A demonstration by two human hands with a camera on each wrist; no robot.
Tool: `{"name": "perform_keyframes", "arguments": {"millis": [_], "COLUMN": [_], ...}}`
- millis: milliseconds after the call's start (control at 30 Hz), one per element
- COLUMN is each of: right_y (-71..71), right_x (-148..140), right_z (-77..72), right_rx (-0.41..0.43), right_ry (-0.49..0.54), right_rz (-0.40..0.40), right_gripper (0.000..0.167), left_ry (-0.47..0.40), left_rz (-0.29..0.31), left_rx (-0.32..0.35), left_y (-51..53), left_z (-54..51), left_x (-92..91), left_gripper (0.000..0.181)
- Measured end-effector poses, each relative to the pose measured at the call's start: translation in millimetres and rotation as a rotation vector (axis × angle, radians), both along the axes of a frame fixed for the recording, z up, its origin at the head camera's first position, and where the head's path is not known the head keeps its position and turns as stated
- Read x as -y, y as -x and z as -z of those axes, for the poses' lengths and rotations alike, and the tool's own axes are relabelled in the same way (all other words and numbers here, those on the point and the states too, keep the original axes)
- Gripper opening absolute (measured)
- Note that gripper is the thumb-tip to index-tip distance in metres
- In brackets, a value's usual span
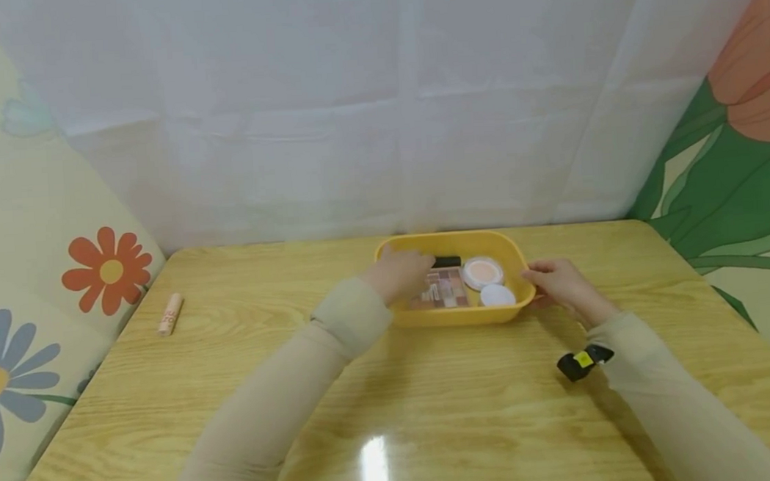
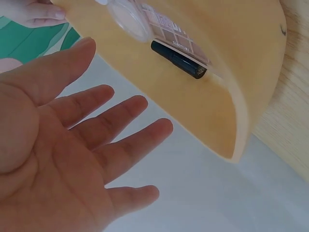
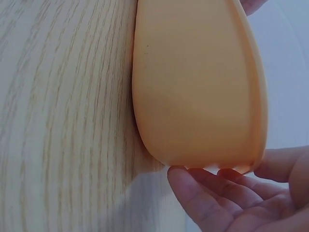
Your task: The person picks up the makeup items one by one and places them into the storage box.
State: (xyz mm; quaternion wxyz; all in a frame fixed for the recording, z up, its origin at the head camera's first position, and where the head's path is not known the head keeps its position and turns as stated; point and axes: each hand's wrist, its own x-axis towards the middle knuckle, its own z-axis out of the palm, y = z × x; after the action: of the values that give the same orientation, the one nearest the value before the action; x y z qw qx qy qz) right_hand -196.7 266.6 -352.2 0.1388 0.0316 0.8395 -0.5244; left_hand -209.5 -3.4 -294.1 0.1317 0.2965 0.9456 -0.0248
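Observation:
A yellow plastic basin (image 1: 456, 317) stands on the table near its back edge. Inside lie an eyeshadow palette (image 1: 450, 288), a black cosmetic tube (image 2: 178, 60), a round compact (image 1: 482, 273) and a white round case (image 1: 497, 295). Over the basin's left end is my left hand (image 1: 400, 270), which covers part of the palette. The left wrist view shows its fingers spread and nothing in the palm. At the other end, my right hand (image 1: 560, 283) holds the basin, with the thumb at the rim and the fingers against the outer end wall (image 3: 207, 154).
A small pale pink tube (image 1: 170, 315) lies apart at the table's left side. White cloth (image 1: 288, 165) hangs behind the wooden table (image 1: 434, 399), with flower-printed sheets (image 1: 738, 175) at both sides. A black device (image 1: 584, 361) is strapped to the right wrist.

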Motion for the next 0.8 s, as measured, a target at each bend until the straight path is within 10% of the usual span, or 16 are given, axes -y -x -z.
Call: {"name": "perform_keyframes", "arguments": {"millis": [800], "right_y": [-1.8], "right_x": [1], "right_z": [1.4], "right_rx": [0.000], "right_ry": [0.004], "right_rz": [0.000], "right_gripper": [0.052], "left_ry": [-0.101], "left_rz": [-0.049], "left_rx": [-0.005], "left_y": [-19.5], "left_z": [-1.1], "left_x": [18.7], "left_gripper": [0.064]}}
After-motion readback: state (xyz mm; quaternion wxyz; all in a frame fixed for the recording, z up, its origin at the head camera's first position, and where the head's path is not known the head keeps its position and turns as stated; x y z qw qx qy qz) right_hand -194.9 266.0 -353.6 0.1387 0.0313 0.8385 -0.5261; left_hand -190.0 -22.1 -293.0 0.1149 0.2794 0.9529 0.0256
